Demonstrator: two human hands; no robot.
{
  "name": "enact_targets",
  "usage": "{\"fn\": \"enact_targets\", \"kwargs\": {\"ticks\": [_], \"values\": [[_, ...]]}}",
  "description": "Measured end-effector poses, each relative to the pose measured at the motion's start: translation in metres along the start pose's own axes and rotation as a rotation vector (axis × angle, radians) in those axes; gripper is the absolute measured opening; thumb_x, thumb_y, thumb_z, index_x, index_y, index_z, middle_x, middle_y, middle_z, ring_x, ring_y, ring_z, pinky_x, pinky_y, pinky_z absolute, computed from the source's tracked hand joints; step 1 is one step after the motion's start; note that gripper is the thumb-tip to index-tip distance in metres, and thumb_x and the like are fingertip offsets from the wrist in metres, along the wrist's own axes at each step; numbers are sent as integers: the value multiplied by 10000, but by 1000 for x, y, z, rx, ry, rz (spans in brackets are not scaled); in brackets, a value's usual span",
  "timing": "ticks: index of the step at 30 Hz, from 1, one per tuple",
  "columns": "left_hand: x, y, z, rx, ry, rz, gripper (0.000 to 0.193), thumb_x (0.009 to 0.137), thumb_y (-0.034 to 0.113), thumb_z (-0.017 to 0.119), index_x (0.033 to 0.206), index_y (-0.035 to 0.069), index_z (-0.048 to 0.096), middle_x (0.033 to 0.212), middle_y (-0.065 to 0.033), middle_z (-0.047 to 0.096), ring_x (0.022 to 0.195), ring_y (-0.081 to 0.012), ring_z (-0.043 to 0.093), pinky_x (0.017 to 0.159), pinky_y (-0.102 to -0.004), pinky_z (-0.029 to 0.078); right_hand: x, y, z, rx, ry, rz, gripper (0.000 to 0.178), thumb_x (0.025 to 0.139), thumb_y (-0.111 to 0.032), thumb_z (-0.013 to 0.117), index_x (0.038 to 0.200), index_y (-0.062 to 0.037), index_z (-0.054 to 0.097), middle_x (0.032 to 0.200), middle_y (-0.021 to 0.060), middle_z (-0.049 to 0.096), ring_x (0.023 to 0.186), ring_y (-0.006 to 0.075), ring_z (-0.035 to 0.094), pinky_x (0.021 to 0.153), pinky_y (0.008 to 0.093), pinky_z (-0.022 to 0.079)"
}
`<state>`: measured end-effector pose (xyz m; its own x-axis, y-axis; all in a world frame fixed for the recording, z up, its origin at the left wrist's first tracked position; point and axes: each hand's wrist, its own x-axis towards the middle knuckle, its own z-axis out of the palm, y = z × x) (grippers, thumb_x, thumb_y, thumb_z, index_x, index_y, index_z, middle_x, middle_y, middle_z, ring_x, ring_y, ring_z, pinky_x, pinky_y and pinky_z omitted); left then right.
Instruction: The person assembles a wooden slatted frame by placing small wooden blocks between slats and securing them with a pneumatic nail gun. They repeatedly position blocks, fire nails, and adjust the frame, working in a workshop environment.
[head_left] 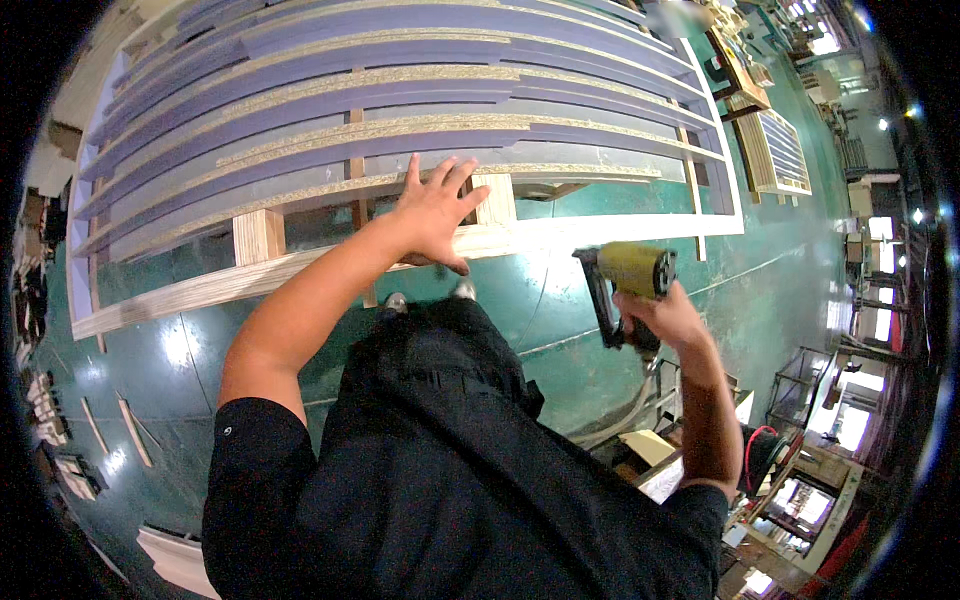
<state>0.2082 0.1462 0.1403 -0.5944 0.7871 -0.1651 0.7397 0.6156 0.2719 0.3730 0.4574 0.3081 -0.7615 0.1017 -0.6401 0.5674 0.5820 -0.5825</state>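
My left hand (437, 212) lies with fingers spread over the near rail (590, 233) of a large wooden frame. Its fingertips reach toward the nearest particleboard strip (370, 184). A short wooden block (496, 200) stands between rail and strip just right of these fingers, and another block (258, 237) is farther left. My right hand (662, 314) is wrapped round the handle of a yellow and black nail gun (632, 268), held apart from the frame at its near right. A pale hose (630, 408) hangs below the gun.
Several long purple-sided slats (400, 90) run across the frame. Beyond its right end lies a smaller slatted panel (780, 150), near a wooden workbench (738, 75). Loose wood strips (133, 432) lie on the green floor (540, 300) at left. A red and black reel (765, 450) is at lower right.
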Motion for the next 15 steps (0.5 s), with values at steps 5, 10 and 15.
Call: {"fn": "enact_targets", "kwargs": {"ticks": [5,10,15], "values": [[-3,-3,-3,-81,23,-26,1327,429,603,956,1566,226,385,1683,-213,167,1539,-432,209,1156,-782,136,64,-92,-18,-407,-122,-206,407,872,-172,784,1228,-21,658,1161,164,722,1005,247,694,884,386,549],[-5,-8,7,-121,135,23,1206,497,586,925,1531,229,417,1626,-217,260,1498,-415,272,1155,-742,182,140,-119,-16,-677,-282,-673,420,735,-35,779,1125,6,629,1050,167,667,972,376,642,866,391,520],[-4,-3,7,-123,122,-23,1055,550,540,901,1471,208,507,1570,-201,332,1472,-389,304,1140,-714,226,194,-123,-14,-601,-431,-578,396,788,-100,780,1144,-2,636,968,151,693,877,262,671,801,362,535]]}}
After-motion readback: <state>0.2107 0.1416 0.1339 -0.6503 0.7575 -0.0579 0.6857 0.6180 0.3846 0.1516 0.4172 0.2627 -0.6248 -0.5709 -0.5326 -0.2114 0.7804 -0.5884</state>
